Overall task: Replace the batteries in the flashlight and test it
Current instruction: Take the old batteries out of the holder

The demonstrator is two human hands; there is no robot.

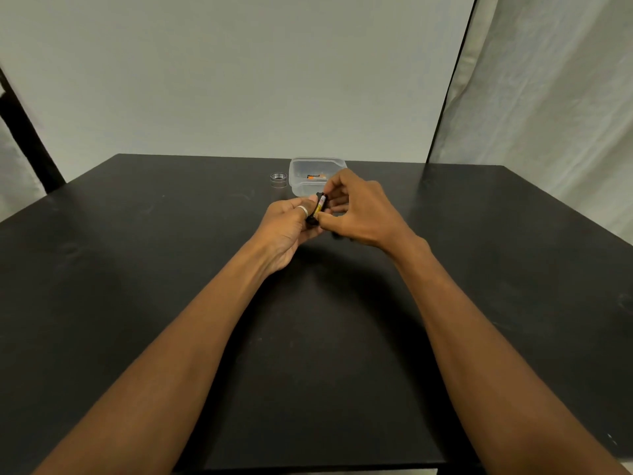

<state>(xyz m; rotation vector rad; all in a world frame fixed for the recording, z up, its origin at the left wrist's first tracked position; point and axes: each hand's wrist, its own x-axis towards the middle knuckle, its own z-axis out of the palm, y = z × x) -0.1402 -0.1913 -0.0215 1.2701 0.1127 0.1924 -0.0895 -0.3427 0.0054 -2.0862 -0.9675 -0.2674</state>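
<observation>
Both hands meet above the middle of the black table (137,303). My left hand (291,228), with a ring on one finger, grips a small black battery holder (312,219) from the left. My right hand (359,210) pinches a yellow-and-white battery (321,203) that lies along the holder. Most of the holder is hidden by my fingers. A clear plastic tub (303,168) stands just behind my hands, with orange-and-black batteries (315,177) inside. Left of the tub a small silver ring-shaped flashlight part (278,180) stands on the table.
A pale backdrop rises behind the table's far edge. A dark pole (30,138) leans at the left and a curtain (548,97) hangs at the right. A small dark object shows under my right hand, too hidden to identify.
</observation>
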